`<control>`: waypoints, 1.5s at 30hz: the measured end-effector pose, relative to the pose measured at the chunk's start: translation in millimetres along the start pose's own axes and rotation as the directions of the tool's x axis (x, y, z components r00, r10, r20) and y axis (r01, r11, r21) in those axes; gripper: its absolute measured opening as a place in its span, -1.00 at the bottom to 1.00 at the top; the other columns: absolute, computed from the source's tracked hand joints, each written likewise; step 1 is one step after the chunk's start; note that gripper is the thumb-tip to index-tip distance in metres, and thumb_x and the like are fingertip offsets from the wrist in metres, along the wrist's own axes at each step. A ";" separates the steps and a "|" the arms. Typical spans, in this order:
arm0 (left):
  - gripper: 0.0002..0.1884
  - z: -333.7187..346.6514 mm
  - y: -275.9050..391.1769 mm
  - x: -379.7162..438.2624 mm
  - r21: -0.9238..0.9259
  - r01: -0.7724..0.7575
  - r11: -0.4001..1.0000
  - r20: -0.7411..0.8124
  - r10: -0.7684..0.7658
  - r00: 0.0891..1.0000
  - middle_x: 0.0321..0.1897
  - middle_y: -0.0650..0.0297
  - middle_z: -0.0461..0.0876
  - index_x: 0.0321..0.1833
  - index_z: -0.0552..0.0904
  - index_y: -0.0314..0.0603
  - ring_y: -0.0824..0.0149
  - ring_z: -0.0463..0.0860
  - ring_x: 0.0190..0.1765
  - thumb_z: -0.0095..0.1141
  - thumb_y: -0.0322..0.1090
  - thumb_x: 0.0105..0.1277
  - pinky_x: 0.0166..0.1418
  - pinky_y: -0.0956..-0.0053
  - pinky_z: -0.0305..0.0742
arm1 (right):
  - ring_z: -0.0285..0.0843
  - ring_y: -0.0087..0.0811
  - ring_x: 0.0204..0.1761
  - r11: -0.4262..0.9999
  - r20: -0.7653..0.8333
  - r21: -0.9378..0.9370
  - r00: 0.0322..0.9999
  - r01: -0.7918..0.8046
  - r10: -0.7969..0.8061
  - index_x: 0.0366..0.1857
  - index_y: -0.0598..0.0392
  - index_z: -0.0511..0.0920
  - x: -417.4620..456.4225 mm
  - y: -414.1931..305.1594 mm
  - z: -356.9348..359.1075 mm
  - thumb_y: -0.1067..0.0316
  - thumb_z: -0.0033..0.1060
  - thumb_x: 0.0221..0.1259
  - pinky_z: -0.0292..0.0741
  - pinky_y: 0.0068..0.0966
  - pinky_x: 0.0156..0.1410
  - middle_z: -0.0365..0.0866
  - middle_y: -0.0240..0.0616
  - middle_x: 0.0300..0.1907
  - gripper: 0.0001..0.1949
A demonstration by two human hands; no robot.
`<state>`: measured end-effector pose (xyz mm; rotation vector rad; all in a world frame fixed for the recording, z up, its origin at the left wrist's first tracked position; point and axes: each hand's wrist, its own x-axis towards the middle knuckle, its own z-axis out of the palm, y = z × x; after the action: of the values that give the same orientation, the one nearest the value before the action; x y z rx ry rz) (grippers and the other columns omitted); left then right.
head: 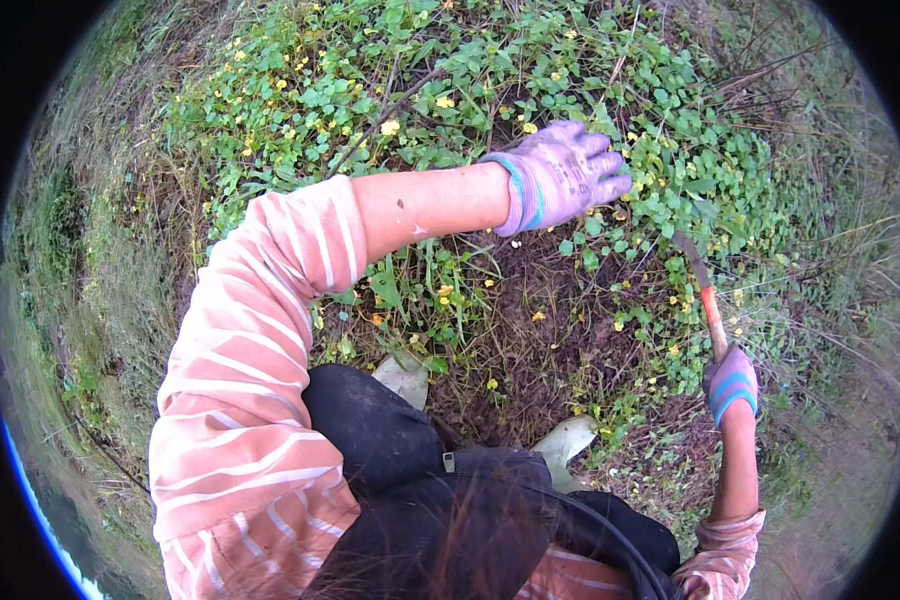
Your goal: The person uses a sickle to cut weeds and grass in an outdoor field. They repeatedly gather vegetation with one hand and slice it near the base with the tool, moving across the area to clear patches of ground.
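Note:
My left hand (pixel 566 174), in a dirty lilac glove with a turquoise cuff, is stretched palm down over low green plants (pixel 667 161). Its fingers are spread and no held object shows; what lies under the palm is hidden. On the right, my right hand (pixel 732 382), gloved alike, grips the wooden handle of a sickle (pixel 708 304). An orange-red band marks the handle near the metal blade. The blade slants up and left towards the leaves, its far end close against them and hard to make out.
Before my pale shoes (pixel 403 379) lies dark soil (pixel 547 315) strewn with stems. Small yellow flowers (pixel 390 127) and leaves dot the growth. A thin dark branch (pixel 390 112) crosses the plants at upper left. Dry twigs (pixel 765 71) stick out at upper right.

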<state>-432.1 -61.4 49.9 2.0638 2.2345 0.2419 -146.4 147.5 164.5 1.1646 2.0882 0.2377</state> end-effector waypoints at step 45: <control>-0.46 67.3 -119.7 -217.0 -0.089 0.862 0.499 0.375 -0.785 0.493 -0.39 -0.05 0.69 -0.30 0.70 -0.19 -0.05 0.68 -0.23 0.07 0.24 0.24 -0.06 0.16 0.55 | 0.34 -0.51 -0.76 0.225 0.360 0.932 0.781 -0.282 -0.510 -0.33 0.12 0.42 -52.1 -175.1 129.5 0.28 0.21 0.27 0.34 -0.53 -0.67 0.40 -0.36 -0.69 -0.81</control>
<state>-520.0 -282.7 -46.3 0.6169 2.5127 0.1239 -159.1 -17.6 13.7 1.3931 1.5159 -1.6594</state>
